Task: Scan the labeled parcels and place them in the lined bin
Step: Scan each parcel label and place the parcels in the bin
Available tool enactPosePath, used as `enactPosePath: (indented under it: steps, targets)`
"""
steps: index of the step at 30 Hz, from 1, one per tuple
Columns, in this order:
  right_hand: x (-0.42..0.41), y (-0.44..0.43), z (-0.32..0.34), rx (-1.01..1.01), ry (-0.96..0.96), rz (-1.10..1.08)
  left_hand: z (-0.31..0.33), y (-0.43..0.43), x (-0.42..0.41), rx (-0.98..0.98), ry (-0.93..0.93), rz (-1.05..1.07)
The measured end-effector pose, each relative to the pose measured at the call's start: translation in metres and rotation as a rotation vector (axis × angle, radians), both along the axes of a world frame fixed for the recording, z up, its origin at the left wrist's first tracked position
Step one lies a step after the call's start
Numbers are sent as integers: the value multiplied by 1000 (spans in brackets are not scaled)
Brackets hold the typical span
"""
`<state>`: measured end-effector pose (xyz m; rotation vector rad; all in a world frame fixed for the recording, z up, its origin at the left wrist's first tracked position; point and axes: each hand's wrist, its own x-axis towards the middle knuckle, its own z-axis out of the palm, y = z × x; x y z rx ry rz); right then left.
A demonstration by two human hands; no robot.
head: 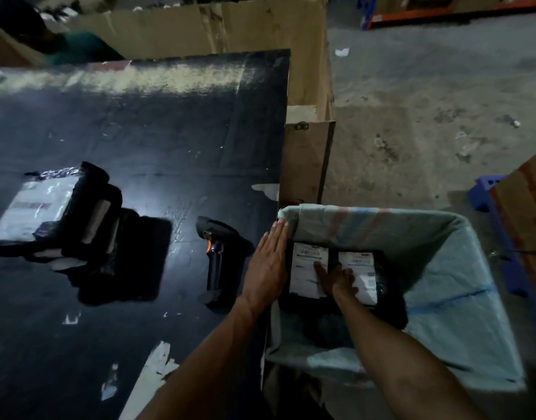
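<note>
Two black parcels with white labels lie side by side inside the lined bin (460, 268): the left parcel (303, 262) and the right parcel (365, 268). My right hand (336, 278) reaches down into the bin and rests on top of both, fingers spread. My left hand (268, 262) lies flat and open at the table's right edge, next to the bin's rim. The black and orange barcode scanner (213, 253) lies on the dark table (157, 140) just left of my left hand. Several more black labeled parcels (63, 213) sit piled at the table's left.
Tall cardboard boxes (309, 140) stand behind the table and bin. A person in a green top (73, 47) bends at the far left. A brown carton (527, 207) and blue stool (485, 189) stand on the concrete floor at right.
</note>
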<state>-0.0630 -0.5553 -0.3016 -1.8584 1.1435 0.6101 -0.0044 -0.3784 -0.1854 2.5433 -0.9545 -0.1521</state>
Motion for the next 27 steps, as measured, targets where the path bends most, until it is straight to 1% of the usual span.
enactPosePath:
  steps: [5,9,14,16,18,20,22,24,27]
  targets:
    - [8,-16,7,-78,0,145,0,1,0,8,7,2]
    - [9,-30,31,-140,-24,258,9,1,3,47,72,-28]
    - [21,-40,90,-154,-192,423,30,1,12,89,205,-113]
    - [29,-41,121,-209,-225,448,40,4,26,91,249,-164]
    - [35,-38,158,-293,-292,466,60,8,41,93,283,-171]
    - [35,-29,204,-404,-341,468,93,16,54,48,245,-178]
    - [40,-19,237,-487,-391,457,127,26,68,6,148,-180]
    - [45,-3,263,-540,-449,445,160,45,80,38,48,-195]
    - [60,30,288,-565,-525,446,191,87,102,116,-37,-196]
